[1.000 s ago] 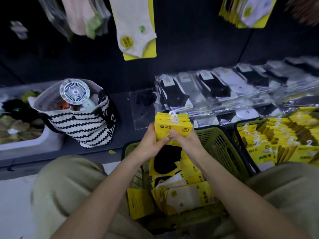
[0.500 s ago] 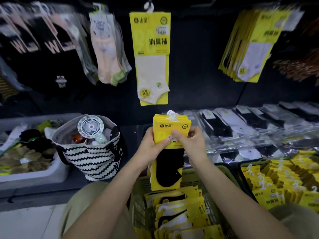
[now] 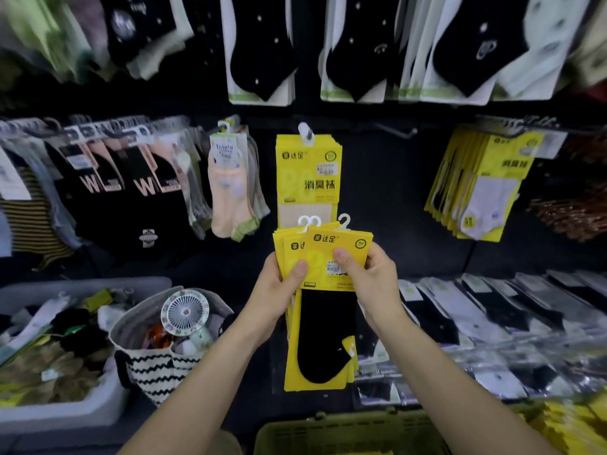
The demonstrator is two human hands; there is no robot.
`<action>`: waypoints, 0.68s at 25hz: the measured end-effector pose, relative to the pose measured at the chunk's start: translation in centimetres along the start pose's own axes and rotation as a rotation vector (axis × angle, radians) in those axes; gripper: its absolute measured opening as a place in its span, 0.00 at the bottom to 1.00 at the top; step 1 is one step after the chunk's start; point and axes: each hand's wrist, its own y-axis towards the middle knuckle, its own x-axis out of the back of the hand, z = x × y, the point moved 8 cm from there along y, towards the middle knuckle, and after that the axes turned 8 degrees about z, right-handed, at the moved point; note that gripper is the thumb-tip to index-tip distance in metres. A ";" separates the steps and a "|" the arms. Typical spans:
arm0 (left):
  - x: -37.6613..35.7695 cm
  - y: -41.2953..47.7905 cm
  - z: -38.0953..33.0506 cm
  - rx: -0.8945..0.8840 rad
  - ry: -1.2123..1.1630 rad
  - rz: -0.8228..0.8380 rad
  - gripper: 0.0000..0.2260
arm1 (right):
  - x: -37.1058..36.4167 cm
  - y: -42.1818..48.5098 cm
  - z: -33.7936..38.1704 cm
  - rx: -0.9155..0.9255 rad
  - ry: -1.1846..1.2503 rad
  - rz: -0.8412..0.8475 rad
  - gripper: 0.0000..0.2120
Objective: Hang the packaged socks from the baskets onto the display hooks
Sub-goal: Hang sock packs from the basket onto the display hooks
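Both hands hold the stack of yellow sock packs [image 3: 285, 249]: your left hand [image 3: 279, 293] grips it from the side, and your right hand [image 3: 371, 280] pinches the front pack [image 3: 341, 240]. The stack sits just below the display hook [image 3: 307, 133]. Peel off one pack and aim its white hanger [image 3: 344, 221] squarely at the hook's tip. The packs read 达足; the hung pack [image 3: 308, 172] adds 消臭袜.

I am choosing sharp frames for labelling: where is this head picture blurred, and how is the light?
Head view: centre sharp, print on the held sock packs readable; edges smear, chiefly the hanging socks at upper left and the yellow packs at lower right; light dim, back panel nearly black.
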 end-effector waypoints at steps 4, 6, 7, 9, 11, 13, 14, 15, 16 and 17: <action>1.4 1.5 -2.2 -0.027 -0.056 -0.061 0.16 | -1.1 2.2 2.1 0.037 0.010 0.007 0.14; 2.4 2.2 -3.7 -0.046 -0.053 -0.110 0.18 | -1.8 3.2 3.2 0.049 -0.024 0.028 0.05; 3.0 2.5 -4.6 -0.062 -0.031 -0.140 0.18 | -2.3 3.8 3.9 0.058 -0.055 0.028 0.02; 4.3 3.1 -6.4 -0.104 0.019 -0.202 0.13 | -3.0 5.1 5.4 0.079 -0.097 -0.001 0.03; 5.9 3.2 -7.5 -0.111 0.037 -0.275 0.10 | -3.4 6.2 7.1 0.114 -0.078 -0.042 0.05; 7.5 3.0 -8.0 -0.101 0.041 -0.324 0.14 | -3.6 7.2 8.2 0.140 -0.082 -0.076 0.06; 8.2 2.7 -8.1 -0.098 0.039 -0.343 0.15 | -3.7 7.6 8.5 0.141 -0.088 -0.088 0.06; 8.9 2.3 -8.2 -0.090 0.038 -0.361 0.15 | -3.8 8.0 8.7 0.139 -0.090 -0.097 0.07; 9.6 1.9 -8.2 -0.078 0.046 -0.376 0.15 | -3.9 8.3 8.7 0.134 -0.093 -0.102 0.07; 10.0 1.5 -8.3 -0.067 0.056 -0.386 0.15 | -4.0 8.7 8.6 0.126 -0.097 -0.104 0.07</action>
